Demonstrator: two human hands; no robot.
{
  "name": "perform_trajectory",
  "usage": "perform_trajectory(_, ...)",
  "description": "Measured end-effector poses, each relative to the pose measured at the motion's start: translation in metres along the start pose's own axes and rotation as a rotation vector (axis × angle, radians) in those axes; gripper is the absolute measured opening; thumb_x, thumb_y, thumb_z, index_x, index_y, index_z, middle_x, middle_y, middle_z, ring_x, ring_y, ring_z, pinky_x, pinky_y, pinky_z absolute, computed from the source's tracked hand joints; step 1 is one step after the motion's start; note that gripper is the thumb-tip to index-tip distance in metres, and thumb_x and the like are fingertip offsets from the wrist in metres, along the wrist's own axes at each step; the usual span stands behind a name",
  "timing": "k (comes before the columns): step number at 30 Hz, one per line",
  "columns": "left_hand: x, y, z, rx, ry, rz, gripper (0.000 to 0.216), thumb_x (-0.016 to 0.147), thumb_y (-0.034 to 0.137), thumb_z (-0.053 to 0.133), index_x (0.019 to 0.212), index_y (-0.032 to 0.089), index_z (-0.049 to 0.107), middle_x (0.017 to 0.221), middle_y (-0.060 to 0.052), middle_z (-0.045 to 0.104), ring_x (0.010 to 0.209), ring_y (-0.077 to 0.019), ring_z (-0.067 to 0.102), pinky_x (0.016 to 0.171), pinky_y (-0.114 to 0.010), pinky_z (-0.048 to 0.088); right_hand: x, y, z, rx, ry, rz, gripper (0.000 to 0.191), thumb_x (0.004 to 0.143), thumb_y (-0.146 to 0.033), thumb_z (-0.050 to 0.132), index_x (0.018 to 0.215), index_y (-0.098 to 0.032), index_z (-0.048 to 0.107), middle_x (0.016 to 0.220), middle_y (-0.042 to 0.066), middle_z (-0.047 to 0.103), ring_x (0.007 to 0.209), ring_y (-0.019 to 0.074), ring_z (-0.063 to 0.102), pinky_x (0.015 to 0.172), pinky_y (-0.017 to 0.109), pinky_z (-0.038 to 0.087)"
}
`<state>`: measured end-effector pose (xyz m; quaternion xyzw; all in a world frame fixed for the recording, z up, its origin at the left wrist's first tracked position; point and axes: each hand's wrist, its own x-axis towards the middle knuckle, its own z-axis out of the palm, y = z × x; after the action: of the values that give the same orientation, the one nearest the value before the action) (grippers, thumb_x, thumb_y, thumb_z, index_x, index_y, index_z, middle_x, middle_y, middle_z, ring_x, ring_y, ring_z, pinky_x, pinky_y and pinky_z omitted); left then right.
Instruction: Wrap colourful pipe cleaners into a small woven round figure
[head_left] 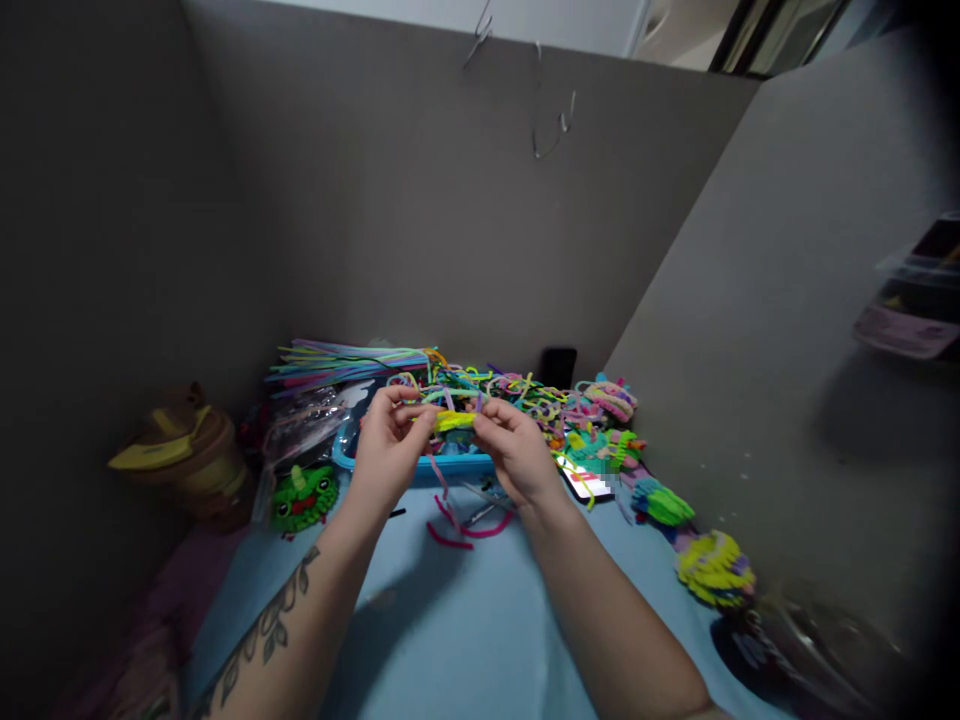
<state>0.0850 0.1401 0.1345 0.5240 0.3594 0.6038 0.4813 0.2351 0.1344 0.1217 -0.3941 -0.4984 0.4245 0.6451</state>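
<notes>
A short bundle of yellow pipe cleaners (454, 421) is stretched level between my two hands, above the table. My left hand (391, 432) pinches its left end between thumb and fingers. The other end sits between the thumb and fingers of my right hand (517, 446). Pale green and purple strands show just above the bundle, and I cannot tell whether they join it. Below my hands, magenta pipe cleaners (450, 541) lie on the light blue cloth beside a pair of scissors (481, 513), partly covered.
Behind my hands is a blue tray (457, 465) heaped with tangled pipe cleaners. Straight pipe cleaners (352, 362) lie at back left, above a green fuzzy figure (303, 498). Several fuzzy pieces, including a yellow one (715, 570), line the right side near a lit phone (585, 481). Grey partitions surround the table.
</notes>
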Motion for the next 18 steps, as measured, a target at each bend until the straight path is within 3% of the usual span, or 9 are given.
perform_trajectory(5, 0.006, -0.012, -0.006, 0.222, 0.186, 0.163, 0.029, 0.075, 0.032, 0.069, 0.096, 0.019, 0.054, 0.094, -0.003, 0.060, 0.080, -0.0120, 0.058, 0.062, -0.020, 0.044, 0.001, -0.005, 0.001, 0.264, 0.043, 0.225, 0.036, 0.055, -0.039, 0.084, 0.061, -0.018, 0.055, 0.069, -0.003, 0.057, 0.063, 0.0097, 0.051, 0.058, 0.021, 0.047)
perform_trajectory(8, 0.009, -0.018, -0.008, 0.075, 0.044, -0.014, 0.049, 0.068, 0.030, 0.076, 0.108, 0.019, 0.052, 0.105, -0.006, 0.061, 0.091, -0.0154, 0.061, 0.069, -0.023, 0.049, 0.002, -0.003, 0.004, 0.368, 0.047, 0.272, 0.037, 0.053, -0.041, 0.086, 0.065, -0.018, 0.058, 0.069, -0.003, 0.061, 0.066, 0.0113, 0.056, 0.060, 0.023, 0.051)
perform_trajectory(11, 0.011, -0.019, -0.008, -0.170, -0.085, -0.216, 0.058, 0.064, 0.029, 0.080, 0.112, 0.018, 0.050, 0.092, -0.004, 0.065, 0.076, -0.0131, 0.063, 0.063, -0.022, 0.050, 0.002, 0.002, 0.007, 0.428, 0.017, 0.305, 0.037, 0.056, -0.045, 0.085, 0.072, -0.018, 0.064, 0.074, 0.000, 0.067, 0.069, 0.0135, 0.061, 0.060, 0.025, 0.054)
perform_trajectory(14, 0.013, -0.016, -0.009, -0.387, -0.077, -0.365, 0.049, 0.062, 0.024, 0.083, 0.103, 0.018, 0.057, 0.084, -0.002, 0.067, 0.066, -0.0108, 0.064, 0.059, -0.021, 0.052, 0.001, 0.005, 0.009, 0.466, 0.022, 0.300, 0.035, 0.061, -0.046, 0.082, 0.075, -0.018, 0.068, 0.082, 0.002, 0.071, 0.074, 0.0148, 0.065, 0.061, 0.026, 0.057)
perform_trajectory(18, 0.017, -0.018, -0.011, -0.603, -0.036, -0.559, 0.020, 0.073, 0.018, 0.075, 0.088, 0.016, 0.063, 0.077, -0.002, 0.069, 0.059, -0.0098, 0.063, 0.056, -0.021, 0.055, 0.000, 0.004, 0.007, 0.407, 0.028, 0.293, 0.032, 0.054, -0.035, 0.087, 0.077, -0.017, 0.073, 0.083, 0.002, 0.073, 0.072, 0.0105, 0.065, 0.066, 0.020, 0.057)
